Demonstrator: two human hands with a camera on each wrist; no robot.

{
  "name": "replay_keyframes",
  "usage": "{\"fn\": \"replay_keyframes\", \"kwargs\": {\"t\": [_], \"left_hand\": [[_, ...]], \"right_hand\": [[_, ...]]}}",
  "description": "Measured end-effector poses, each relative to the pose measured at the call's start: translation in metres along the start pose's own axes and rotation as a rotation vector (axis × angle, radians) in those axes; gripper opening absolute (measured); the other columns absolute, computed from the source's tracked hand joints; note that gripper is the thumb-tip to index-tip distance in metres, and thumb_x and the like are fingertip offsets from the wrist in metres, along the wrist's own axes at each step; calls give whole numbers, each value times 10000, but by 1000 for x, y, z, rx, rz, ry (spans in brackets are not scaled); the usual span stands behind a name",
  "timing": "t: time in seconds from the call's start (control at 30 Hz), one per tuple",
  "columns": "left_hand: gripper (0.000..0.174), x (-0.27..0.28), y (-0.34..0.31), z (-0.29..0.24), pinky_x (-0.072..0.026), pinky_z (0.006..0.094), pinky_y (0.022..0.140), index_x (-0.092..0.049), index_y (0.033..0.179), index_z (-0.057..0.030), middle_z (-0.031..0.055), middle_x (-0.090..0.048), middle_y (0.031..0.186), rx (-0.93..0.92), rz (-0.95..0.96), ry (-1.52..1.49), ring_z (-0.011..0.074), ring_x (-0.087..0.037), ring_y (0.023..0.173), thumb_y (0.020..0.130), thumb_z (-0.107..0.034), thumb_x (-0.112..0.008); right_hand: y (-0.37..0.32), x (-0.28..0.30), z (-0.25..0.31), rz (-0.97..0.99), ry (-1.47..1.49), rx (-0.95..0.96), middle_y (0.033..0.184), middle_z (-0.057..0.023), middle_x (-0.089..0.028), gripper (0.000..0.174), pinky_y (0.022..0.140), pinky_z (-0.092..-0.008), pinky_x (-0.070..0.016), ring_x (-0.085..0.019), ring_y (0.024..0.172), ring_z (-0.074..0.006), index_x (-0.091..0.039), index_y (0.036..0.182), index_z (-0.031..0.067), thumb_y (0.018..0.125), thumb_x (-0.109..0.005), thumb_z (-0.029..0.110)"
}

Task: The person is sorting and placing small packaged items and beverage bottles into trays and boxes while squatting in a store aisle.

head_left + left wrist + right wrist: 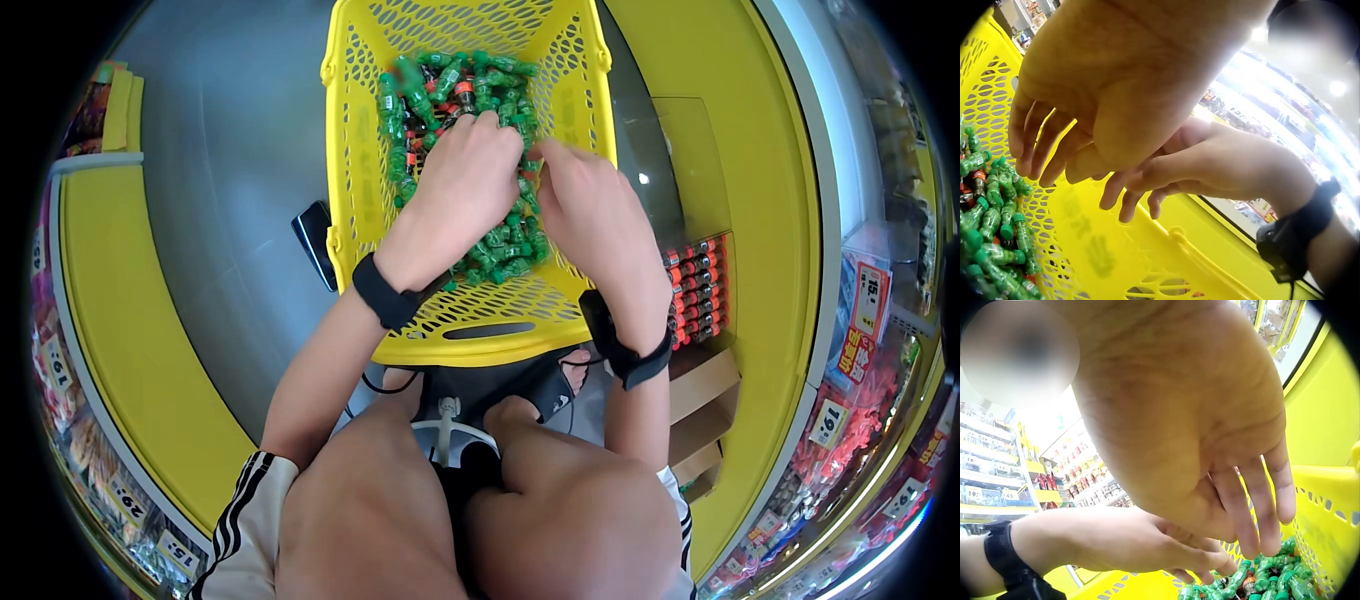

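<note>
My left hand point(470, 165) hangs over the middle of a yellow shopping basket point(475, 350), its fingers bent loosely downward. Close beside it, over the basket's right part, is my right hand point(595, 205), with its fingers also relaxed. In the left wrist view the left thumb overlaps the right hand point(1216, 165). No item shows in either hand. Below them lies a heap of small green soda bottles point(994, 219). Mixed among these are dark cola bottles with red caps point(464, 95). Both hands hide part of the heap in the head view.
Rows of red-capped cola bottles point(698, 290) stand right of the basket, near open cardboard boxes point(705, 390). A dark phone point(317, 245) is at the basket's left side. Yellow shelf bases point(130, 310) and priced goods flank both sides. The person's knees are close in front.
</note>
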State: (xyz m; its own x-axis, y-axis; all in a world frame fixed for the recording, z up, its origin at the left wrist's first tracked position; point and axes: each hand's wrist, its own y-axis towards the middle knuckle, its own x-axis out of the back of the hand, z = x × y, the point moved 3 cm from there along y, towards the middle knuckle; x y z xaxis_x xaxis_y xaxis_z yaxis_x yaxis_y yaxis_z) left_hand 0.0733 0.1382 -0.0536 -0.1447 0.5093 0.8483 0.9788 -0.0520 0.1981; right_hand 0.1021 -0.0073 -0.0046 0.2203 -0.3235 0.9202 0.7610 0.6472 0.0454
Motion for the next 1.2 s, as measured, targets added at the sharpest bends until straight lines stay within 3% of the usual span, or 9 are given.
{"fn": "replay_keyframes", "kwargs": {"t": [0.27,0.33,0.47,0.6,0.7,0.8,1.0,1.13,1.2], "left_hand": [[153,-37,20,50,-548,546,850,-641,967,64,321,-608,1069,183,228,38,480,-657,941,830,-2,-657],[195,-49,26,59,-556,541,867,-647,1006,69,338,-603,1102,216,305,32,486,-667,960,836,-25,-665],[339,-75,34,78,-589,575,923,-687,1158,67,336,-602,1256,266,445,60,515,-641,1130,894,-141,-650],[490,-92,43,94,-504,567,1042,-623,1352,73,401,-564,1393,287,584,16,522,-579,1201,927,-170,-644],[538,-99,39,94,-498,569,1042,-574,1403,64,349,-581,1393,351,594,42,520,-554,1232,926,-177,-639],[558,-111,23,96,-478,585,1058,-545,1412,68,313,-587,1383,320,362,24,516,-533,1252,924,-184,-643],[482,-158,15,114,-444,538,1021,-606,1323,41,285,-592,1360,300,150,7,491,-551,1210,901,-181,-684],[399,-147,13,108,-436,505,982,-671,1240,2,276,-612,1335,288,156,74,468,-553,1191,885,-175,-704],[352,-142,13,105,-445,503,969,-698,1191,-13,283,-613,1322,280,302,15,471,-534,1180,872,-160,-719]], "right_hand": [[79,-41,-31,24,-106,41,861,-246,-730,97,730,-547,-606,-741,861,-455,-654,956,-29,863,-659,-2],[100,-54,-41,69,-103,41,911,-276,-747,301,805,-552,-595,-730,853,-461,-738,1186,38,934,-573,47],[137,-78,-48,233,-49,-42,1063,-264,-742,186,855,-578,-595,-717,1022,-479,-706,1048,15,866,-673,35],[151,-107,-52,376,7,-83,1195,-239,-739,321,977,-550,-573,-695,1147,-437,-741,1215,88,904,-660,77],[157,-131,-64,414,21,-84,1230,-211,-744,377,1021,-528,-565,-688,1188,-407,-743,1295,125,932,-646,98],[162,-152,-69,403,32,-41,1248,-195,-748,367,1035,-521,-562,-688,1202,-399,-753,1304,143,958,-631,120],[167,-170,-69,426,-57,-26,1208,-192,-759,331,1005,-526,-561,-694,1160,-409,-753,1293,138,1017,-609,250],[164,-169,-52,527,-202,-94,1175,-179,-766,332,994,-524,-567,-690,1170,-398,-751,1280,158,1039,-603,332],[161,-176,-53,531,-256,-82,1173,-173,-768,334,991,-518,-569,-696,1159,-396,-756,1274,162,1043,-599,346]]}}
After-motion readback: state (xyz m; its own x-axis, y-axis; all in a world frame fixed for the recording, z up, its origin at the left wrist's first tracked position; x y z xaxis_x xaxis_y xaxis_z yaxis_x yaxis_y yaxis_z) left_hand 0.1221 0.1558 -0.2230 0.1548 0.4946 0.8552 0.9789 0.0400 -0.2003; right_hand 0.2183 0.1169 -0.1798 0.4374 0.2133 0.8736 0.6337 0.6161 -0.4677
